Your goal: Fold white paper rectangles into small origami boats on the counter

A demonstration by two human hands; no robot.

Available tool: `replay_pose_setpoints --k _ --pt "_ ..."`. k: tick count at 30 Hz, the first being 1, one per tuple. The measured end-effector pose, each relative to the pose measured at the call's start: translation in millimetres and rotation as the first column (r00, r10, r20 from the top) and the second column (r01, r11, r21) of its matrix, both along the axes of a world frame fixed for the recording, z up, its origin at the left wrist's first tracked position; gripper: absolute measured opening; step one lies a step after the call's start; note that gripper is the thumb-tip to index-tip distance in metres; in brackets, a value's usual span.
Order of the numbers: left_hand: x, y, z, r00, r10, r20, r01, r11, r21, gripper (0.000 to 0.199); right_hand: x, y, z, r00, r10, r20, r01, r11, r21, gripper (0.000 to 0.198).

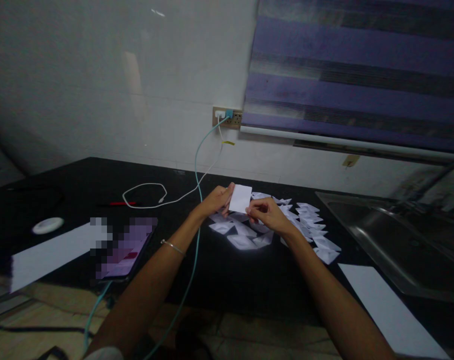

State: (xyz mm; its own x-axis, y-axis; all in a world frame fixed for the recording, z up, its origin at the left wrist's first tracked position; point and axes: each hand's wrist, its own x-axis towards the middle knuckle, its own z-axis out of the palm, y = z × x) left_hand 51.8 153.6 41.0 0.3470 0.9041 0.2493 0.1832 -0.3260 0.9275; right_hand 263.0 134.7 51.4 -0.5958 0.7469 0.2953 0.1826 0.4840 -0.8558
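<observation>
leftmost, a long white paper strip (50,252) lies on the dark surface (219,272) beside a phone (124,247) with a blurred screen; no writing can be read anywhere. further right, the left hand (215,200) and right hand (266,215) are close together, each pinching an edge of a small white paper (240,198) held above the folded paper pieces (287,227). a steel sink (399,235) sits rightmost.

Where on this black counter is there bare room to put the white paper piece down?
Bare patches: the black counter in front of the folded white paper shapes, between the teal cable and long white sheet; also back left, behind the white cable loop. Crowded: beneath both hands holding the small white paper.
</observation>
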Motion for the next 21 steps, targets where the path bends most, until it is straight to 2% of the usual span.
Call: replay_pose_setpoints --k 3,8,15,21 --pt "-3.7 0.4 1.5 0.996 -0.075 0.042 0.073 0.997 0.033 0.060 -0.9 -0.7 -0.7 1.000 -0.002 0.000 0.002 1.000 -0.011 0.028" --pt "-3.6 -0.9 0.0 0.985 -0.171 -0.022 0.172 0.985 0.023 0.048 -1.3 0.2 -2.4 1.000 0.006 0.004 -0.006 1.000 -0.015 0.027" --pt "0.1 -1.2 -2.4 0.997 -0.068 0.020 0.068 0.998 0.000 0.068 -1.0 -2.4 0.7 0.999 0.030 0.019 -0.029 0.999 -0.027 0.030" --pt "4.2 2.9 -2.9 0.998 -0.022 0.059 0.021 1.000 0.019 0.060 0.3 -1.7 1.2 0.999 0.038 0.029 -0.037 0.999 -0.030 0.028"
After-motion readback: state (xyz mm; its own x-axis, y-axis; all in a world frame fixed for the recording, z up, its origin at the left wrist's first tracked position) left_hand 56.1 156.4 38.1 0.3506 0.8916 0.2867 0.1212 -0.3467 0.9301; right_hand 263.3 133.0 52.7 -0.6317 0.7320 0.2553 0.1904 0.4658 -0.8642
